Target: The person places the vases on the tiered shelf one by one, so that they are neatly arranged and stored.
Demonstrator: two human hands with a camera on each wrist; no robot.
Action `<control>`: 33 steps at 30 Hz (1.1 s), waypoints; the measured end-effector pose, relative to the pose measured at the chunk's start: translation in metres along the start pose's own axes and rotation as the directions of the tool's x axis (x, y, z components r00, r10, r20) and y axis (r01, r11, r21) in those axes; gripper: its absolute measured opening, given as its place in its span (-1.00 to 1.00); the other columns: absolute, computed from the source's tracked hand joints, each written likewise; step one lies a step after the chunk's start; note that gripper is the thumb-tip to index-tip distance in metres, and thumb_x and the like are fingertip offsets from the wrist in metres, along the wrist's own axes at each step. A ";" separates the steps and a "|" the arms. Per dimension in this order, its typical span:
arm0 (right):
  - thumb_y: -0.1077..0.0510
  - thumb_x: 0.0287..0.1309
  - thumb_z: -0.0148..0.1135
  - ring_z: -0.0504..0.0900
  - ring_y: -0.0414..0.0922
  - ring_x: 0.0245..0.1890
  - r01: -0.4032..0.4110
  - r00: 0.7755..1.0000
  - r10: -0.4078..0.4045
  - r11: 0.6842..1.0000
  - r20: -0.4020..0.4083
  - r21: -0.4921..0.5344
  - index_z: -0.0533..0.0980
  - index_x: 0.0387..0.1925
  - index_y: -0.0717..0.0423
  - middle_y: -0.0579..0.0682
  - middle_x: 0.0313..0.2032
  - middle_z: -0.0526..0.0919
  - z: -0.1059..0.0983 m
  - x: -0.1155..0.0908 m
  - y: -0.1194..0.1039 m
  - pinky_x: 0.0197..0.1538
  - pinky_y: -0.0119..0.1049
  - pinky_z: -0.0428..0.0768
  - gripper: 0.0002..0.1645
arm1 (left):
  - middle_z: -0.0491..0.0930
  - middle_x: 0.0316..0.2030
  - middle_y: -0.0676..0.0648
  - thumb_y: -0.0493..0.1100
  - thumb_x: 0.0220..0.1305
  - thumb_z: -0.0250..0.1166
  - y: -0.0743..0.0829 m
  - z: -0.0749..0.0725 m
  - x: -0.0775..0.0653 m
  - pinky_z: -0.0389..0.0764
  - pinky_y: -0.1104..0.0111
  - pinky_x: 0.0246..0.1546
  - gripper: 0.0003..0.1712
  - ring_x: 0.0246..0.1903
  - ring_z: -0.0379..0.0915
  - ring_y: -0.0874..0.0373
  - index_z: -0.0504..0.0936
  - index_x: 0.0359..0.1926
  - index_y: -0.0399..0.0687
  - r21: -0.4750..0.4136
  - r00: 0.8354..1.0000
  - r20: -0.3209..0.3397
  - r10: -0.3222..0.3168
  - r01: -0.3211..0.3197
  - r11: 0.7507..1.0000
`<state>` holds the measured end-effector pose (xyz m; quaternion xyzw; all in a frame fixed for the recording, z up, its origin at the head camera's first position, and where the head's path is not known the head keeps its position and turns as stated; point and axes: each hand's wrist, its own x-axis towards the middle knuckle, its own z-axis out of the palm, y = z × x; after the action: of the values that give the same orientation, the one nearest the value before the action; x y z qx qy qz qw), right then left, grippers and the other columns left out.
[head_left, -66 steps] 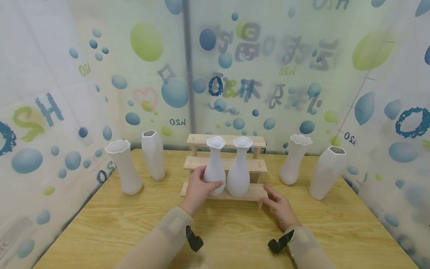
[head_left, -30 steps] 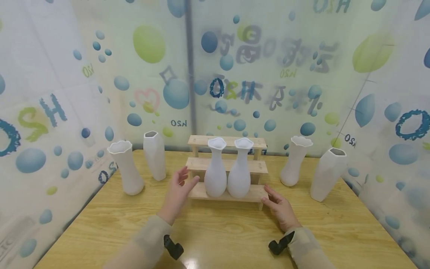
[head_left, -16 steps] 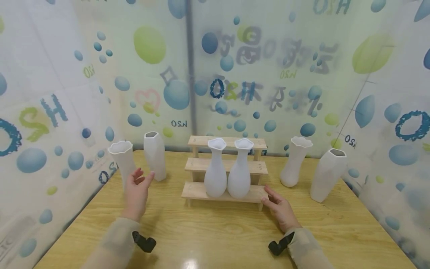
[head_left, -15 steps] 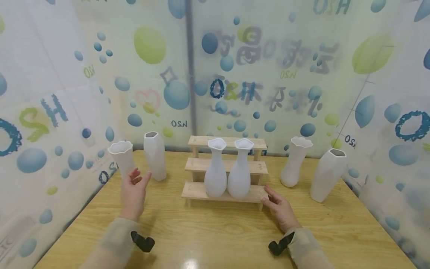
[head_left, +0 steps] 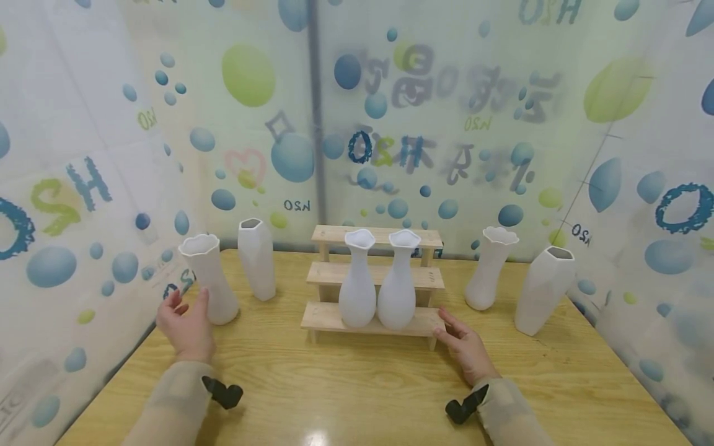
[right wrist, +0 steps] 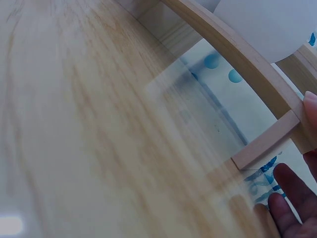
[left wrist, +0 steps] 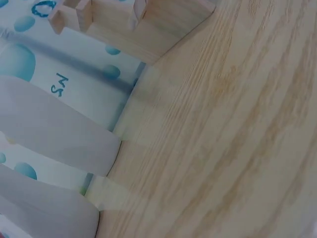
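Two white bulbous vases [head_left: 357, 300] with ruffled mouths stand side by side on the lowest step of a three-tier wooden stand [head_left: 320, 314]. My right hand [head_left: 467, 350] pinches the right end of that step between thumb and fingers; the right wrist view shows a fingertip [right wrist: 310, 111] at the step's edge and other fingers hanging lower. At the left, my left hand [head_left: 186, 328] is beside a white wavy-rimmed vase [head_left: 211, 275], thumb overlapping its lower body, fingers loosely bent on its outer side. The left wrist view leaves the left fingers almost entirely out.
A white faceted vase [head_left: 258, 260] stands behind the wavy-rimmed one at left. Another wavy-rimmed vase [head_left: 491, 272] and faceted vase [head_left: 545, 291] stand at right. All are on the wooden table [head_left: 357, 384], with patterned curtains [head_left: 457, 93] close behind and at both sides.
My left hand has let go of the left bulbous vase and moved left, past the faceted vase, to the wavy-rimmed vase. The right hand has stayed at the stand.
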<state>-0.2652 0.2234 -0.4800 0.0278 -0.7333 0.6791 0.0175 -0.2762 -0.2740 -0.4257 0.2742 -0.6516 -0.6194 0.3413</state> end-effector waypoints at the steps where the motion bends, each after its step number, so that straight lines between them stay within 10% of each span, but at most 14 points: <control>1: 0.14 0.27 0.23 0.04 0.07 0.43 0.000 1.000 0.000 1.000 0.000 -0.001 0.21 0.39 0.24 0.06 0.44 0.12 0.000 0.000 0.000 0.40 -0.05 0.03 -0.27 | 0.15 0.24 0.04 0.27 0.14 0.32 -0.001 0.000 0.001 0.19 0.32 0.17 -0.12 0.12 0.11 0.20 0.21 0.36 0.05 -0.001 1.000 0.007 -0.009 0.009 1.000; 15: 0.15 0.27 0.23 0.04 0.06 0.43 0.007 1.000 -0.007 1.000 0.001 0.002 0.23 0.39 0.23 0.06 0.43 0.13 0.000 -0.001 0.000 0.40 -0.07 0.03 -0.28 | -0.12 0.46 -0.09 0.26 0.15 0.31 -0.011 0.004 0.023 -0.04 0.12 0.39 0.12 0.41 -0.19 -0.02 -0.12 0.51 -0.01 0.037 0.958 0.277 -0.076 0.069 0.997; 33: 0.13 0.28 0.22 0.02 0.06 0.44 0.012 1.000 -0.012 1.000 0.005 0.002 0.22 0.39 0.21 0.05 0.44 0.12 0.000 0.000 0.001 0.41 -0.06 0.01 -0.28 | 0.04 0.44 -0.24 0.10 0.30 0.24 -0.026 0.010 0.036 0.05 -0.01 0.36 -0.06 0.40 -0.03 -0.15 -0.03 0.48 -0.17 0.223 0.920 0.387 -0.068 -0.022 0.975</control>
<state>-0.2653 0.2238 -0.4813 0.0337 -0.7323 0.6798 0.0197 -0.3076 -0.2982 -0.4480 0.1889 -0.7687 -0.5887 0.1637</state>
